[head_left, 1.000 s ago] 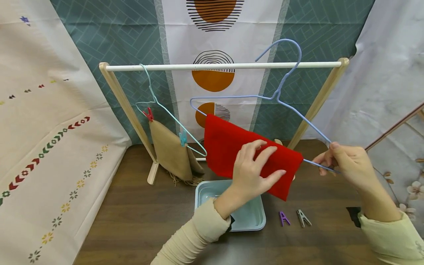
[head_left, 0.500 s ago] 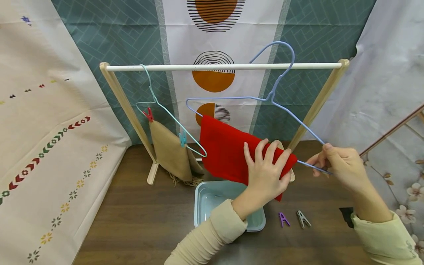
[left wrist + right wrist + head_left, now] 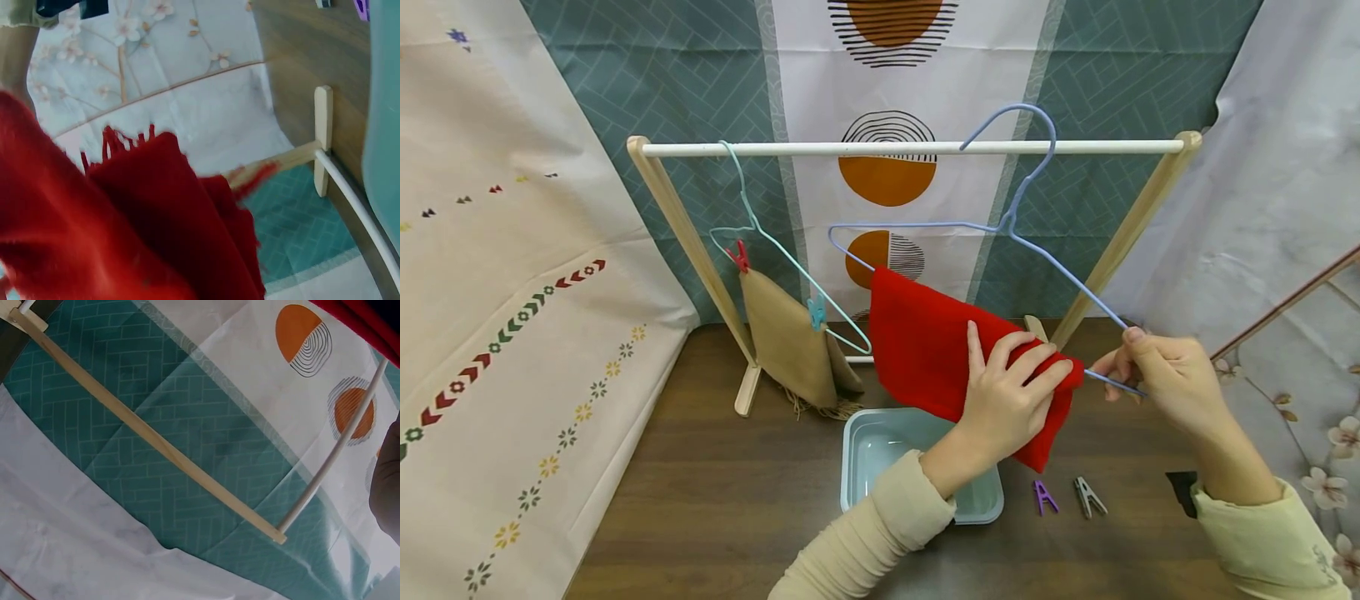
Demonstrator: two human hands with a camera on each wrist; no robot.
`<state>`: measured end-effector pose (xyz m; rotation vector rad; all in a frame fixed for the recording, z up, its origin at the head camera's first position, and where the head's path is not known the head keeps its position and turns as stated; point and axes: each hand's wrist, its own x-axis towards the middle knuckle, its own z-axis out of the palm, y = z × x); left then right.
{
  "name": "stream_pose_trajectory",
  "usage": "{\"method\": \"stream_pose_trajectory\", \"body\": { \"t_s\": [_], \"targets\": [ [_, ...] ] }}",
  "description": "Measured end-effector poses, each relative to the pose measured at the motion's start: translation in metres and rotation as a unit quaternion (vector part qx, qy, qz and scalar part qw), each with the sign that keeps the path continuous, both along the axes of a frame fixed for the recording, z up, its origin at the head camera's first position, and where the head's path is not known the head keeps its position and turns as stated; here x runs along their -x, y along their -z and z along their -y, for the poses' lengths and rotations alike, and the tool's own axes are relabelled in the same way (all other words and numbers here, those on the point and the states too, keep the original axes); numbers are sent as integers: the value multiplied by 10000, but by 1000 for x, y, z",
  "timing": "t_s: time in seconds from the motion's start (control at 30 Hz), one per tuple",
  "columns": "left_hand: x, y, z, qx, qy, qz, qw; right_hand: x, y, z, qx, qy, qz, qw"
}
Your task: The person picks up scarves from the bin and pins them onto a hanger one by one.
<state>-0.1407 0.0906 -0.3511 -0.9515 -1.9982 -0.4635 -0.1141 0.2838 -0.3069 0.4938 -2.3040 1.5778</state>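
A red fringed scarf (image 3: 921, 342) is folded over the lower bar of a blue-purple hanger (image 3: 1011, 220), which is tilted down to the right. My left hand (image 3: 1003, 400) grips the scarf near its right end, several fingers bent over the top edge; the thumb is hidden. With thumb and fingers, my right hand (image 3: 1172, 375) pinches the hanger's right corner. The hook appears in front of the white rail (image 3: 805, 150); whether it touches is unclear. In the left wrist view, the scarf (image 3: 150, 219) hangs with its fringe showing. The right wrist view shows only its edge (image 3: 369, 331).
A mint hanger (image 3: 790, 260) on the rail's left holds a tan fringed cloth (image 3: 782, 329) by a red clothespin (image 3: 742, 257) and a teal clothespin (image 3: 817, 313). Below the scarf stands a light blue basin (image 3: 865, 467). A purple clothespin (image 3: 1044, 497) and a grey clothespin (image 3: 1087, 497) lie right of it.
My left hand has moved right and its fingers have bent over the scarf's top edge. The hanger has shifted slightly left, its hook lower, with my right hand still pinching the corner.
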Motion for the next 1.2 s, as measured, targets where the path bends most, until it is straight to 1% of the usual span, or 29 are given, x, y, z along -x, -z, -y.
{"method": "stream_pose_trajectory", "body": {
  "t_s": [0.07, 0.13, 0.27, 0.4, 0.47, 0.53, 0.6, 0.67, 0.73, 0.8, 0.83, 0.87, 0.93, 1.0, 1.07, 1.13, 1.17, 1.2],
  "targets": [
    [0, 2, 3, 354, 117, 10, 9993, 0, 0, 0, -26, 59, 16, 10000],
    [-1, 5, 6, 752, 160, 48, 9970, -1, 0, -1, 7, 76, 48, 10000],
    [-2, 13, 12, 1426, 208, 232, 9893, -1, 1, -3, 137, 30, 81, 9999],
    [-1, 20, 18, 1844, 385, 527, 9807, 0, 1, -4, 267, -13, 80, 9996],
    [1, 21, 23, 1821, 528, 628, 9799, 0, 2, -4, 196, 34, 65, 9998],
    [4, 21, 29, 1559, 653, 679, 9833, 0, 2, -5, 107, 90, 69, 9999],
    [9, 21, 36, 1063, 677, 673, 9897, 0, 2, -6, 63, 122, 90, 9999],
    [16, 22, 45, 475, 677, 656, 9944, -1, 2, -7, 125, 86, 133, 9998],
    [23, 23, 54, -101, 604, 567, 9965, -1, 1, -9, 168, 46, 157, 9997],
    [30, 24, 62, -680, 526, 439, 9953, -3, 1, -12, 173, -20, 117, 9998],
    [33, 23, 66, -997, 504, 387, 9930, -3, 0, -13, 61, -13, 52, 10000],
    [35, 23, 70, -1316, 464, 342, 9896, -3, 0, -14, 64, -50, -4, 10000],
    [40, 19, 78, -1922, 396, 345, 9799, -3, 1, -17, 248, -226, -90, 9994],
    [44, 15, 86, -2388, 315, 488, 9693, -3, 1, -20, 494, -471, -199, 9975],
    [47, 9, 93, -2710, 206, 785, 9591, -3, 1, -23, 903, -800, -285, 9923],
    [50, 4, 101, -2943, 177, 1214, 9478, -3, 0, -26, 883, -900, -355, 9914],
    [51, 2, 105, -3027, 228, 1477, 9413, -2, 0, -27, 866, -950, -403, 9909],
    [53, 0, 108, -3084, 306, 1735, 9348, -2, -1, -29, 732, -905, -425, 9923]
  ]
}}
